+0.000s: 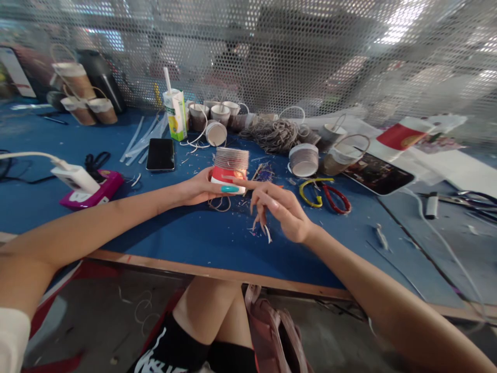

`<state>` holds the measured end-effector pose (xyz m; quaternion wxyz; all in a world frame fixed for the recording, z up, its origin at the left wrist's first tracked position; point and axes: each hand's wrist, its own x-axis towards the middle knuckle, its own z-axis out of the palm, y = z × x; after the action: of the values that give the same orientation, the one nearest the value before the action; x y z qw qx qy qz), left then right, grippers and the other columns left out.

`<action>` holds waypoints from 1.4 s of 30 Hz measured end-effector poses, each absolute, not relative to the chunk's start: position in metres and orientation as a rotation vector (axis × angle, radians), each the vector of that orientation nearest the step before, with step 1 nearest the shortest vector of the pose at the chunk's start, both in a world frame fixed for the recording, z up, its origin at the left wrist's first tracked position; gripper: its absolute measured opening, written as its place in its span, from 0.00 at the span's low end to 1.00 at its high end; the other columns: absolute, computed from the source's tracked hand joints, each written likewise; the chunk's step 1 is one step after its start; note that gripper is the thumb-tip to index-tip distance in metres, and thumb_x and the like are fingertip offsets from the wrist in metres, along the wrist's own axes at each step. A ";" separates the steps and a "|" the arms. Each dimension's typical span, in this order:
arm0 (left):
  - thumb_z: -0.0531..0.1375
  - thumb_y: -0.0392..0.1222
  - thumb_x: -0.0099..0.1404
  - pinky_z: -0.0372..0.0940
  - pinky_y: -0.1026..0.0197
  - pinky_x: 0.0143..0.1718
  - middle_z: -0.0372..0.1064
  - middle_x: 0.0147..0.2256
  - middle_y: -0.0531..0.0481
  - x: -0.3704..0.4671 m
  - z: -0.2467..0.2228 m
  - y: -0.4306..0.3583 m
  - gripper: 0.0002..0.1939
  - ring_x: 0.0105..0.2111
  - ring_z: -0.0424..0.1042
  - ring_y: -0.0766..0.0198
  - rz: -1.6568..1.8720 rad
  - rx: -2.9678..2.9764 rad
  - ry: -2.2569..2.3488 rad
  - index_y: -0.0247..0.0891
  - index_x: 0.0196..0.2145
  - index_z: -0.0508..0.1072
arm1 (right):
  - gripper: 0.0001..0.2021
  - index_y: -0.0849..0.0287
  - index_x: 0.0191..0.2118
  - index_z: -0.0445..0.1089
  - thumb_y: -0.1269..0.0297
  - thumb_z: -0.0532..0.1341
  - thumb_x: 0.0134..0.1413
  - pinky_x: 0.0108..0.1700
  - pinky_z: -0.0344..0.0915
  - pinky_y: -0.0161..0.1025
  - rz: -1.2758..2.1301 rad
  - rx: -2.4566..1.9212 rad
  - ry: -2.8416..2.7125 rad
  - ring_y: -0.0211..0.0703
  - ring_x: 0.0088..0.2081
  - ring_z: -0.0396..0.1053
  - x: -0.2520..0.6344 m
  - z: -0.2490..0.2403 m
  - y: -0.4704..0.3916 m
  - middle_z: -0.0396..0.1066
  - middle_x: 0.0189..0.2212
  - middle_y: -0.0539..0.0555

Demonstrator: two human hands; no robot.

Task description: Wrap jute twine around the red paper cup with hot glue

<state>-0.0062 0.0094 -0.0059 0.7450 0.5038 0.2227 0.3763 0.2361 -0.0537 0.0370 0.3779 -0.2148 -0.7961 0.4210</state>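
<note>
Head view: smooth, round red-and-white cup (pixel 232 157), ridged grey cord (pixel 232 155) wound round its top, over blue tabletop (pixel 163 235). Left hand (pixel 197 187) closed on cup, thumb across lower front. Right hand (pixel 282 208) half open, index extended to cup's front. Stringy tangle (pixel 272 136) behind.

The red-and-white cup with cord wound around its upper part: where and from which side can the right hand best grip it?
Probably by the red band of the cup, with the right hand coming from the right: the left hand holds the left side, its thumb across the white lower part, and the cord above might slip.
</note>
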 end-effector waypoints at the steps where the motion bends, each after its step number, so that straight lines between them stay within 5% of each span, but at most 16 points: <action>1: 0.81 0.38 0.46 0.72 0.52 0.55 0.82 0.46 0.42 -0.006 -0.006 0.010 0.32 0.47 0.82 0.54 0.821 1.100 0.477 0.36 0.50 0.80 | 0.21 0.57 0.35 0.69 0.44 0.57 0.71 0.24 0.72 0.36 1.100 -0.557 -1.962 0.30 0.19 0.67 0.236 0.037 -0.053 0.80 0.54 0.61; 9: 0.79 0.38 0.49 0.69 0.45 0.61 0.82 0.49 0.39 -0.011 -0.008 0.014 0.32 0.54 0.80 0.46 0.811 1.074 0.344 0.36 0.52 0.79 | 0.27 0.55 0.24 0.65 0.37 0.61 0.61 0.12 0.66 0.37 1.138 -0.760 -1.452 0.31 0.10 0.59 0.233 0.038 -0.041 0.83 0.33 0.56; 15: 0.79 0.38 0.48 0.69 0.46 0.61 0.82 0.50 0.39 -0.011 -0.006 0.013 0.32 0.55 0.79 0.47 0.809 1.057 0.344 0.35 0.52 0.79 | 0.26 0.56 0.20 0.62 0.45 0.63 0.63 0.09 0.56 0.32 0.878 -0.819 -1.227 0.28 0.09 0.52 0.235 0.038 -0.035 0.80 0.25 0.54; 24: 0.79 0.38 0.49 0.72 0.49 0.56 0.83 0.47 0.40 -0.009 -0.008 0.014 0.30 0.51 0.81 0.48 0.773 1.111 0.397 0.37 0.50 0.80 | 0.16 0.57 0.37 0.68 0.49 0.60 0.69 0.23 0.75 0.35 1.319 -0.502 -1.766 0.29 0.20 0.69 0.233 0.036 -0.054 0.78 0.56 0.60; 35: 0.78 0.45 0.51 0.70 0.50 0.59 0.82 0.51 0.40 -0.013 -0.007 0.015 0.33 0.57 0.78 0.48 0.729 1.081 0.272 0.40 0.54 0.80 | 0.21 0.57 0.31 0.68 0.45 0.60 0.68 0.18 0.72 0.36 1.243 -0.547 -1.624 0.30 0.15 0.65 0.238 0.035 -0.045 0.82 0.45 0.59; 42: 0.78 0.43 0.51 0.69 0.50 0.58 0.82 0.48 0.42 -0.014 -0.012 0.018 0.30 0.54 0.80 0.50 0.779 1.092 0.351 0.40 0.51 0.79 | 0.19 0.57 0.36 0.66 0.46 0.62 0.67 0.22 0.75 0.35 1.364 -0.582 -1.727 0.29 0.19 0.70 0.235 0.038 -0.049 0.75 0.61 0.63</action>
<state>-0.0139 0.0178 -0.0118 0.7691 0.5033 0.1620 0.3591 0.2349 -0.0489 0.0382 0.4191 -0.2321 -0.6888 0.5441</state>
